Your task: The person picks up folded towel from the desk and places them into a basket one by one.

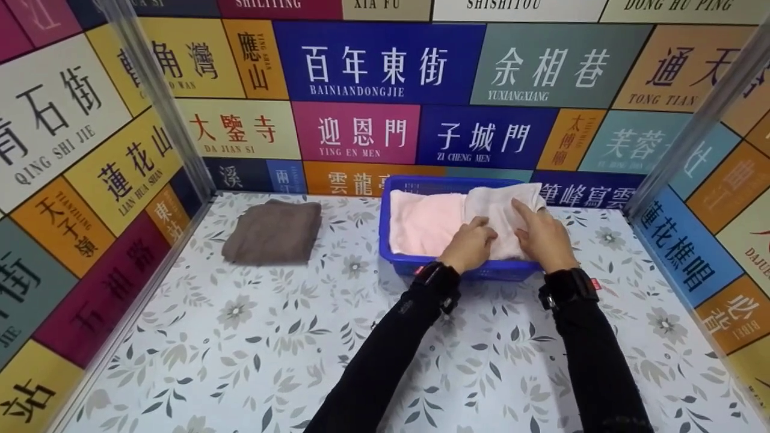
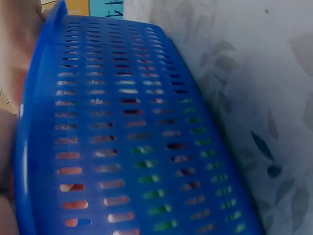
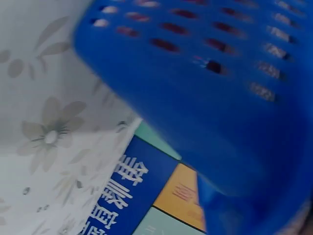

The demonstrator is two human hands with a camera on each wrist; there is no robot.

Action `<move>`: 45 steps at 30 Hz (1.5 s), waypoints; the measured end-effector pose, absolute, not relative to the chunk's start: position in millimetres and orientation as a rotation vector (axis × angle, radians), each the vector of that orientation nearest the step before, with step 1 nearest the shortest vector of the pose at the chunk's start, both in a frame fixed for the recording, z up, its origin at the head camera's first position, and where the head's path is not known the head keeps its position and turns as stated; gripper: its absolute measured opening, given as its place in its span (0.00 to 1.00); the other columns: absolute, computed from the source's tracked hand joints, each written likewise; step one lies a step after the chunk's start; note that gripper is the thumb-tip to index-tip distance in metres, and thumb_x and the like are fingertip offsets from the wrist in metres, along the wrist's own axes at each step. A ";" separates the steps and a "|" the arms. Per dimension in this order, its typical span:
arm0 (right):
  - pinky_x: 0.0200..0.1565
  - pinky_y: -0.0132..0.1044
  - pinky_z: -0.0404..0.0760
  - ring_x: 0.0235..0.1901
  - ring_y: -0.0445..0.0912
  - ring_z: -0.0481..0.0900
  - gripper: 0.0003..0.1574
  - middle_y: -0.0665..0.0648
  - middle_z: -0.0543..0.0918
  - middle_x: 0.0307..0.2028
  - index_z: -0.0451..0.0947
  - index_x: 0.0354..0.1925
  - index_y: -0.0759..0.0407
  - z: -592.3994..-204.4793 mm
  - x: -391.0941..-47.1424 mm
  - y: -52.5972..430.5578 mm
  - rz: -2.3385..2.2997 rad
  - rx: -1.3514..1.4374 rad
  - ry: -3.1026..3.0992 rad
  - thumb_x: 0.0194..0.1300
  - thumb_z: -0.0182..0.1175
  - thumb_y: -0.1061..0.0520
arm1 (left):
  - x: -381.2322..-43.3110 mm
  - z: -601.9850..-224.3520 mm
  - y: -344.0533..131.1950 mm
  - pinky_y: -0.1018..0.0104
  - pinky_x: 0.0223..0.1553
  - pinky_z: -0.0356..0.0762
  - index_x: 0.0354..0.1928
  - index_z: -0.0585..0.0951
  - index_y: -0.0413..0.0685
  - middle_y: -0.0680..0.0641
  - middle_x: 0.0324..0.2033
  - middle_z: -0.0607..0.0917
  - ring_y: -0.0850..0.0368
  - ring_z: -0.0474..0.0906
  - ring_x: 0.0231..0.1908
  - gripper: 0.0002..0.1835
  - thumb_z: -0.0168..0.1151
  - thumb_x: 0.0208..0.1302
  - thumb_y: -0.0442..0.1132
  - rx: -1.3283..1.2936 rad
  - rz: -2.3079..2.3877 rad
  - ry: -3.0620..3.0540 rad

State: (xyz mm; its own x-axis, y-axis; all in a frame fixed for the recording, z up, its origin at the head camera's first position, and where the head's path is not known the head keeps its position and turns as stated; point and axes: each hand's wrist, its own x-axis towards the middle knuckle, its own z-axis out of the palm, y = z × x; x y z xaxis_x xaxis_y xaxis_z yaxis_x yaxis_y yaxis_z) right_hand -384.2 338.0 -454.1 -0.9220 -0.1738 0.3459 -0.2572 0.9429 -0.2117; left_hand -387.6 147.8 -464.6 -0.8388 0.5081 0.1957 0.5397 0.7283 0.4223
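Observation:
A blue perforated plastic basket [image 1: 385, 243] holds a folded pink cloth [image 1: 424, 222] on its left side. On the right side lies a pale, whitish cloth [image 1: 496, 210], its far corner reaching up by the rim. Over the front rim, my left hand [image 1: 472, 245] touches the pale cloth near its left edge. My right hand [image 1: 546, 236] rests at that cloth's right side, index finger extended and thumb apart from it. Both wrist views mostly show the basket's slotted wall [image 2: 117, 122], with coloured contents glimpsed through the slots.
To the left, a folded grey-brown cloth [image 1: 274, 231] lies on the table with its white floral cover [image 1: 240, 355]. A back wall [image 1: 361, 132] of coloured sign panels stands close behind the basket, and similar side walls flank the table.

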 end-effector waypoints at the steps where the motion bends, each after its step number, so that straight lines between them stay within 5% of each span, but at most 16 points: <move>1: 0.41 0.72 0.76 0.38 0.78 0.79 0.39 0.85 0.79 0.46 0.67 0.73 0.59 -456.3 -385.0 337.4 0.349 0.321 -2.783 0.66 0.65 0.66 | -386.8 -464.7 148.8 0.60 0.72 0.70 0.61 0.85 0.52 0.46 0.73 0.73 0.45 0.76 0.67 0.18 0.52 0.78 0.38 -0.871 -0.676 -2.893; 9: 0.38 0.68 0.80 0.34 0.75 0.82 0.33 0.83 0.81 0.44 0.76 0.65 0.64 -465.8 -393.0 328.0 0.162 0.323 -2.825 0.60 0.65 0.68 | -384.0 -462.0 150.5 0.60 0.75 0.63 0.74 0.73 0.68 0.60 0.80 0.61 0.54 0.61 0.77 0.28 0.31 0.82 0.56 -0.822 -0.180 -3.145; 16: 0.47 0.68 0.81 0.51 0.75 0.76 0.17 0.83 0.74 0.52 0.83 0.50 0.67 -470.1 -402.7 321.2 0.023 0.235 -2.924 0.62 0.64 0.64 | -386.7 -463.9 152.9 0.58 0.73 0.65 0.76 0.69 0.72 0.58 0.79 0.63 0.53 0.63 0.75 0.29 0.27 0.82 0.59 -0.803 -0.117 -3.173; 21: 0.58 0.63 0.75 0.59 0.70 0.72 0.19 0.80 0.76 0.57 0.83 0.55 0.64 -469.3 -408.5 319.5 -0.221 0.260 -3.026 0.68 0.57 0.60 | -386.6 -463.6 155.0 0.60 0.74 0.63 0.80 0.62 0.70 0.60 0.79 0.62 0.56 0.62 0.77 0.29 0.27 0.82 0.58 -0.812 -0.078 -3.186; 36: 0.71 0.66 0.59 0.70 0.66 0.64 0.26 0.73 0.73 0.66 0.80 0.64 0.58 -468.2 -412.6 312.4 -0.493 0.258 -3.100 0.75 0.52 0.50 | -384.8 -466.2 154.9 0.60 0.72 0.64 0.77 0.69 0.67 0.62 0.78 0.65 0.55 0.64 0.74 0.31 0.26 0.82 0.60 -0.771 -0.035 -3.225; 45: 0.72 0.69 0.56 0.67 0.72 0.65 0.31 0.77 0.68 0.66 0.77 0.66 0.54 -465.7 -401.4 318.2 -0.208 0.147 -2.975 0.65 0.65 0.51 | -385.1 -471.6 155.1 0.56 0.72 0.67 0.77 0.68 0.67 0.58 0.76 0.69 0.53 0.68 0.73 0.30 0.29 0.82 0.60 -0.727 -0.175 -3.079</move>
